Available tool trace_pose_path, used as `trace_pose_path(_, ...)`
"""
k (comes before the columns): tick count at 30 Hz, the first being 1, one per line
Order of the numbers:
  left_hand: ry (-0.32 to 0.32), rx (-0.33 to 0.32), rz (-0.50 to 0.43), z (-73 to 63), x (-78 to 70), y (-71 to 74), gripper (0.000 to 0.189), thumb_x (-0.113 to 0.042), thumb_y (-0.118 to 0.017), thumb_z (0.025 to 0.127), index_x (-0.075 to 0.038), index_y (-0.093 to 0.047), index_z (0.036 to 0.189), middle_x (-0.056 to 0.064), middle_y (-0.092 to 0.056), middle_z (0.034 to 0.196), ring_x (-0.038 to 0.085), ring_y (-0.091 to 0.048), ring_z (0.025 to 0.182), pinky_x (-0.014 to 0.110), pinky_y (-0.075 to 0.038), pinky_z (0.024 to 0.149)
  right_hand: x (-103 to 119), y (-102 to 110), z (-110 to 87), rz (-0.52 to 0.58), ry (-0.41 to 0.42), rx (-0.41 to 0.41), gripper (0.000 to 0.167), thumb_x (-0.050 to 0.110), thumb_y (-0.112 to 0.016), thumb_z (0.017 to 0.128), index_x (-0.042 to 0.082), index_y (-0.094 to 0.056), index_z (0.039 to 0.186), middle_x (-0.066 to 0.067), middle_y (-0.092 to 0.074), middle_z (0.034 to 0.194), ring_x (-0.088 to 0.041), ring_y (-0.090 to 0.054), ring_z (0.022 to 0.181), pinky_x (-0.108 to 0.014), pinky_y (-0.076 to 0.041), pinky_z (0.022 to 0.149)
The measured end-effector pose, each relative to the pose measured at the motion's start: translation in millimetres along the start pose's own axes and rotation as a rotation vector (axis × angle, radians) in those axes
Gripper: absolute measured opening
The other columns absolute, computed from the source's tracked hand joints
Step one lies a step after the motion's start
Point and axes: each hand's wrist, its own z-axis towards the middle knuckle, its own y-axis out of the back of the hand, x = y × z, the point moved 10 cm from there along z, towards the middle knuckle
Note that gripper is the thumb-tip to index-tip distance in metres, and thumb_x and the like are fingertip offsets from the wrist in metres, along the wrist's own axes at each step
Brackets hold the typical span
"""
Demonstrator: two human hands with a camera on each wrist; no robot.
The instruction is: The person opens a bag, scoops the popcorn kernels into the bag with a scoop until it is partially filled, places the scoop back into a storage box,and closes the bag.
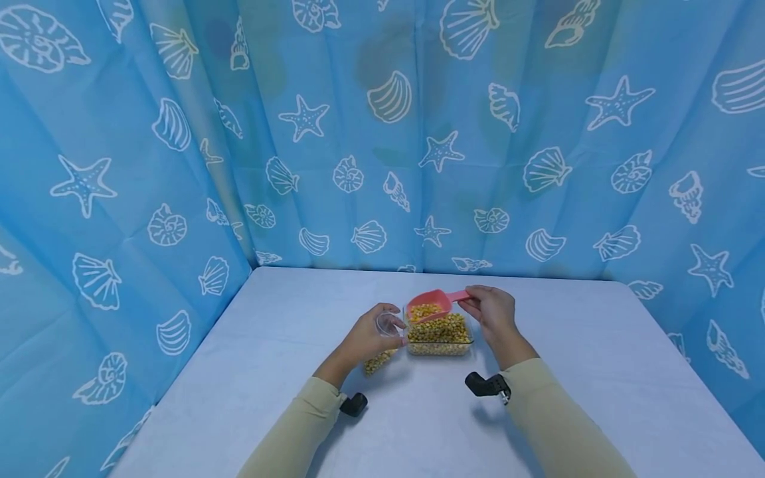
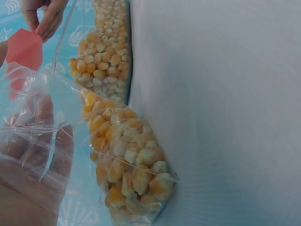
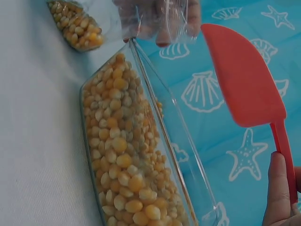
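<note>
My left hand holds a clear plastic bag by its open top, fingers around the mouth. Corn kernels fill the bag's lower part, which hangs close over the table. My right hand grips the handle of a pink scoop carrying kernels. The scoop is above a clear glass container heaped with corn kernels, its front lip pointing left toward the bag mouth. In the right wrist view the scoop's underside shows, with the thumb along the handle.
The container stands on a white-covered table. A blue curtain with white shells and starfish hangs behind and at both sides. Black wrist-worn devices sit at the cuffs of both sleeves.
</note>
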Motion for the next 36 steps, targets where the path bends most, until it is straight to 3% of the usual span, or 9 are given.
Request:
trace_pose_path(14,0.027,-0.008,0.025,-0.3,-3.1,-0.2,0.059,-0.025,-0.082,0.079,-0.016,-0.051,0.128,0.0,-0.067,0.105,0.015,-0.062,0.088,0.038,-0.049,0.082,11.5,-12.0,-8.0,-0.107,0.066,0.017,0.035,0.016,-0.06,0.098,0.001,-0.05,0.127,-0.016,-0.056,0.116,-0.02,-0.066,0.094,-0.028,-0.054,0.08)
trace_pose_path(29,0.107,-0.049,0.081,1.9,3.7,1.7,0.06,-0.031,-0.084,0.076,-0.019,-0.053,0.126,-0.005,-0.063,0.099,0.016,-0.059,0.093,0.046,-0.047,0.09,28.3,-28.2,-18.0,-0.237,0.187,0.046,0.034,0.015,-0.061,0.097,-0.003,-0.053,0.125,-0.019,-0.058,0.113,-0.022,-0.068,0.09,-0.028,-0.055,0.076)
trace_pose_path(36,0.096,-0.048,0.111,3.3,3.7,1.6,0.062,-0.036,-0.085,0.075,-0.019,-0.054,0.126,-0.004,-0.062,0.101,0.016,-0.058,0.096,0.044,-0.047,0.09,32.8,-35.0,-21.8,-0.273,0.198,0.057,0.032,0.013,-0.062,0.096,-0.004,-0.054,0.123,-0.02,-0.06,0.111,-0.024,-0.068,0.091,-0.029,-0.055,0.075)
